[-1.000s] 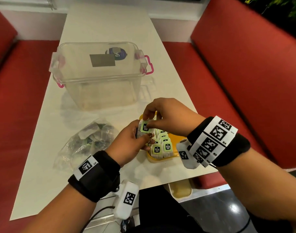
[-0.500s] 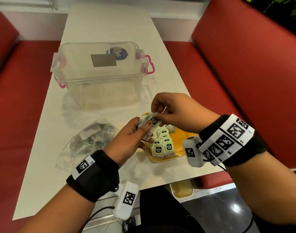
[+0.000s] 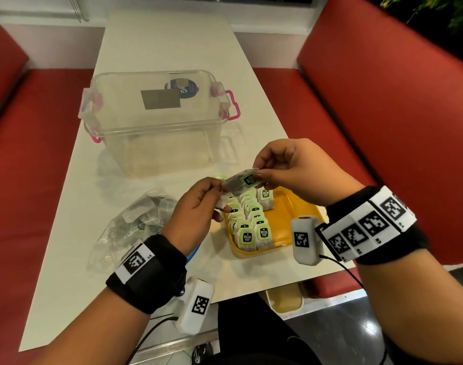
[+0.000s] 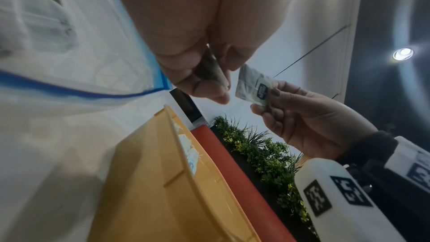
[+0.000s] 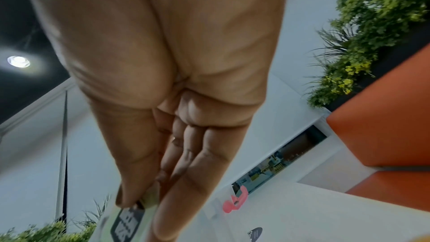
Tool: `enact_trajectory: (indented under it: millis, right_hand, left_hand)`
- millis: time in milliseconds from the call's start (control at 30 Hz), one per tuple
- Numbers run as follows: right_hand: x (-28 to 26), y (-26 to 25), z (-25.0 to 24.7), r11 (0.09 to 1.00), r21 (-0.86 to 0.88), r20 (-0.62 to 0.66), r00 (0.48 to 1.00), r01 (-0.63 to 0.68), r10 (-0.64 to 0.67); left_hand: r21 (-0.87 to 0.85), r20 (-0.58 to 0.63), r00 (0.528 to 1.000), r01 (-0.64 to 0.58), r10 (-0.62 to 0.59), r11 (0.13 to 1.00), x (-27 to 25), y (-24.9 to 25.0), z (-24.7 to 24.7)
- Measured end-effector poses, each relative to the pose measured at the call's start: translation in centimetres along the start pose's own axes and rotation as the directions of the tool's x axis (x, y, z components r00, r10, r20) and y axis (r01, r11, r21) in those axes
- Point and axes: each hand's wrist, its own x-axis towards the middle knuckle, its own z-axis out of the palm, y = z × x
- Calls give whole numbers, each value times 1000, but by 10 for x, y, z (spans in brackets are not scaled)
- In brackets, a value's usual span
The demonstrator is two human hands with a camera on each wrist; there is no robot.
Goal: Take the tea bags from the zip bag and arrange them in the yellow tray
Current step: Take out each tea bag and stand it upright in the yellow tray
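Above the shallow yellow plastic tray (image 3: 291, 209) | one green-labelled paper tea bag (image 3: 243, 181) is pinched by right hand (image 3: 293, 169), likely for placing beside standing rows | another is gripped by left hand (image 3: 198, 209) | clear zip bag (image 3: 130, 225) left on white table (image 3: 75, 206), within reach.

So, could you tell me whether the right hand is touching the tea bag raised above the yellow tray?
Touching: the left wrist view shows the right hand pinching the tea bag by its green tag.

Dim overhead light, blurred wrist views
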Motion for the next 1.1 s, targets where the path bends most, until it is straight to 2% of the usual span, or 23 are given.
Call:
enact_trajectory:
  millis: [67,200,333,433,633,733,867,967,1100]
  right_hand:
    - [-2,4,5,999,34,3,1000,-8,8]
    - [-2,9,11,998,63,-3,1000,-20,20]
    - [-1,13,13,996,85,-10,1000,-26,27]
    - [0,15,12,1000,10,-11,1000,7,-7]
    - [8,10,3,966,-253,-2,999,49,-51]
    - [17,9,-12,881,-473,34,999,16,1]
    - [33,17,-17,674,-738,160,964,-25,211]
    - [45,33,-8,587,-808,182,930,-43,319]
    - [54,49,4,565,-824,197,910,-48,365]
  left_hand:
    - [-8,12,1000,-11,11,1000,0,1,1]
    - [149,38,992,-121,117,981,2,-8,-2]
    - [155,2,988,-153,154,976,1,-9,-5]
    - [168,-3,990,-142,144,976,1,-11,-6]
    - [181,-10,997,-77,80,980,3,-16,-7]
    - [125,-23,1000,-14,17,992,2,-17,-8]
    - [85,-29,999,20,-18,996,-2,-19,-10]
    - [80,-28,999,25,-23,996,-5,-20,-12]
    - [82,-26,999,34,-32,996,-9,-19,-14]
